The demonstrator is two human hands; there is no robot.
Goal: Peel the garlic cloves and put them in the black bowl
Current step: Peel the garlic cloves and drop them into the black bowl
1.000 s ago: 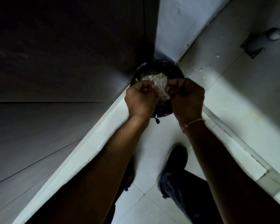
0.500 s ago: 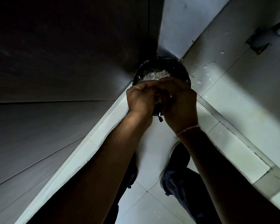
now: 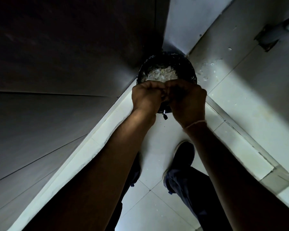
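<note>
A black bin (image 3: 193,70) half full of pale garlic skins (image 3: 160,74) sits in the floor corner, both hands (image 3: 146,97) (image 3: 188,100) curled together just above it, whatever they pinch hidden.

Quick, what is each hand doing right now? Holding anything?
Left hand: fingers curled, meeting the right hand over the black container; what it pinches cannot be told.
Right hand: fingers curled likewise; contents hidden.
</note>
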